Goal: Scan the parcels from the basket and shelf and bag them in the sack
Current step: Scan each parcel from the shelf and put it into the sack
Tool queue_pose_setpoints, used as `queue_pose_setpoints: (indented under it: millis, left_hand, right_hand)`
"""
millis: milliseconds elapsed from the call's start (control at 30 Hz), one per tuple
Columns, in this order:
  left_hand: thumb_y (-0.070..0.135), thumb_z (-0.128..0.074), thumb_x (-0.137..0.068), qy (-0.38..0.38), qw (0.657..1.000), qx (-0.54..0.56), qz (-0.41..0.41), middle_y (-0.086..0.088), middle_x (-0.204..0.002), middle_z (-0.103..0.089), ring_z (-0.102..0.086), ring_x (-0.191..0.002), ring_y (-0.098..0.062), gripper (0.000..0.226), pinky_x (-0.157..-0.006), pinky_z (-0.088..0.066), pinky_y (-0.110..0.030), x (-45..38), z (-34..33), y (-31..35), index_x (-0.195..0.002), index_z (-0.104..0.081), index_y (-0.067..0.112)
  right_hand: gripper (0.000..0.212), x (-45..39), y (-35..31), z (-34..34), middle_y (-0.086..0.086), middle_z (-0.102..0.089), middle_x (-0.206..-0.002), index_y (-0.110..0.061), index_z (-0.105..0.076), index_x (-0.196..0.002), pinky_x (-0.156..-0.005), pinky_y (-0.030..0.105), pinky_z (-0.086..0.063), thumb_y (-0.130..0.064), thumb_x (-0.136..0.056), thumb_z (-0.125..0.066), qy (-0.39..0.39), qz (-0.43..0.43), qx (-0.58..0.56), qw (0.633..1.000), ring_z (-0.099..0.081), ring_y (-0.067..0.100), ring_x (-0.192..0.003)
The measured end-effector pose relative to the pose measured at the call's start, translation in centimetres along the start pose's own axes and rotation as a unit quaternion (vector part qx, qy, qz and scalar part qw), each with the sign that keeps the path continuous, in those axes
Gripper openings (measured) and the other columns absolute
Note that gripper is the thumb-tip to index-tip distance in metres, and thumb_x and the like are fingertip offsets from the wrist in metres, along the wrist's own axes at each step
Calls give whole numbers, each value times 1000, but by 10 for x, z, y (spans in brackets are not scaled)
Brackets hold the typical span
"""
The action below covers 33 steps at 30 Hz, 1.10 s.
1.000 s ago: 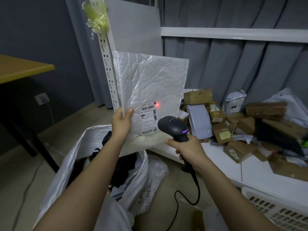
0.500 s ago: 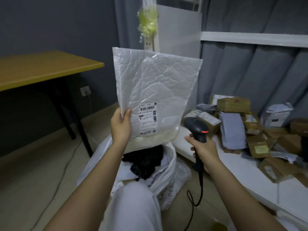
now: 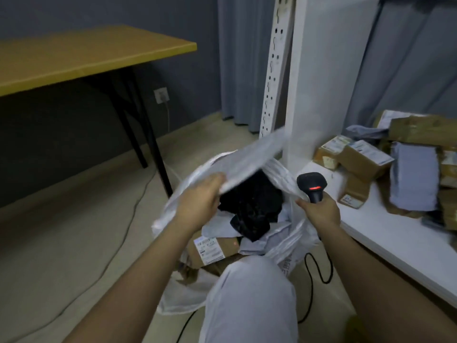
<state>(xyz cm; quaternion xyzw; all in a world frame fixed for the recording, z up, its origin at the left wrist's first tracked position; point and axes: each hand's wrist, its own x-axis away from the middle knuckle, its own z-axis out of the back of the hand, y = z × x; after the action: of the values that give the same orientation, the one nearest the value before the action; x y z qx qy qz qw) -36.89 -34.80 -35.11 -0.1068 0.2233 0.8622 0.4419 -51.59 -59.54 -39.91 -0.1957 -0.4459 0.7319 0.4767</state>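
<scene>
Head view: left hand (image 3: pixel 197 201) grips blurred mailer (image 3: pixel 249 157); right hand (image 3: pixel 319 211) grips scanner (image 3: pixel 312 185).

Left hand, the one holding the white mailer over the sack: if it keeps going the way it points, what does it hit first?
Probably the black bag lying on top inside the sack. The left hand points forward and down over the opening with the bubble mailer; depth is unclear and the mailer is motion-blurred.

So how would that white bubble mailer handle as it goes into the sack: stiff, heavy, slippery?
The white bubble mailer is probably light, since the left hand holds it by one edge alone. It stays fairly flat, so likely semi-stiff. Its glossy plastic skin may be slippery.
</scene>
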Motion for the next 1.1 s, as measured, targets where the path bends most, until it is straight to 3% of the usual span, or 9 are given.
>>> queue_pose_setpoints:
  millis: [133,267,467,667,733,800,933,1000,1100]
  left_hand:
    - [11,-56,-91,-227,973,30,1,-8,-159,-16,-16,-146,-30,61,-108,-36,-38,-1,-75,2,-145,-30,5]
    - [52,-61,-86,-313,950,-2,-20,3,-152,38,30,-141,-34,100,-115,-2,-58,-14,-136,9,-148,16,42]
    - [53,-33,-98,-398,910,-114,-2,-1,-160,22,24,-143,-39,59,-109,-2,-71,-38,-208,-2,-151,-10,43]
    - [80,-24,-81,-488,873,17,9,5,-161,13,22,-145,-28,87,-116,-1,-58,-65,-207,-7,-153,-17,31]
    - [62,-40,-92,-456,871,167,69,4,-160,-16,-2,-149,-19,66,-120,-5,-41,-56,-194,-14,-148,-34,26]
    - [36,-52,-98,-300,898,290,140,1,-147,-44,-38,-137,-19,40,-113,-25,-26,-38,-178,-34,-133,-55,18]
    - [9,-51,-80,88,967,117,209,-19,-113,-62,-49,-109,-28,34,-94,-31,-29,23,-163,-93,-110,-65,3]
    - [16,-53,-72,92,922,48,373,-23,-134,-46,-36,-125,-34,59,-106,-21,-39,50,-164,-120,-130,-51,4]
    - [35,-60,-89,-68,825,31,560,-21,-152,-24,-22,-140,-37,73,-112,-18,-46,81,-170,-156,-146,-27,4]
  right_hand:
    - [24,-21,19,-9,11,-61,-87,-11,-57,-92,-74,38,-49,-14,-78,-75,-9,-71,-43,997,-57,29,-80]
    - [12,-33,31,-5,12,-57,-72,-12,-57,-79,-66,36,-45,-5,-80,-67,-22,-124,-143,982,-53,26,-64]
    - [22,-47,-8,27,3,-58,-75,-21,-61,-84,-61,30,-48,2,-83,-61,12,-69,-230,971,-56,15,-62]
    - [20,-38,-30,-35,9,-65,-85,1,-64,-97,-55,12,-40,-1,-79,-72,-98,115,-11,988,-57,17,-72]
    - [24,-37,-25,-62,4,-64,-84,-3,-65,-97,-56,9,-43,-7,-77,-78,-122,104,-29,987,-59,14,-72]
    - [23,-35,-17,-84,6,-63,-81,3,-64,-94,-52,7,-40,-5,-77,-78,-114,116,-32,986,-56,14,-71]
    - [16,-33,-7,-106,8,-60,-74,4,-61,-86,-56,19,-41,-5,-80,-73,-97,117,-20,988,-52,17,-68]
    - [13,-32,-6,-112,2,-57,-68,-3,-59,-81,-59,24,-39,-7,-80,-71,-96,120,2,988,-51,15,-66]
    - [12,-32,-7,-120,1,-55,-67,-4,-58,-80,-60,25,-36,-10,-80,-68,-95,123,47,987,-48,14,-64]
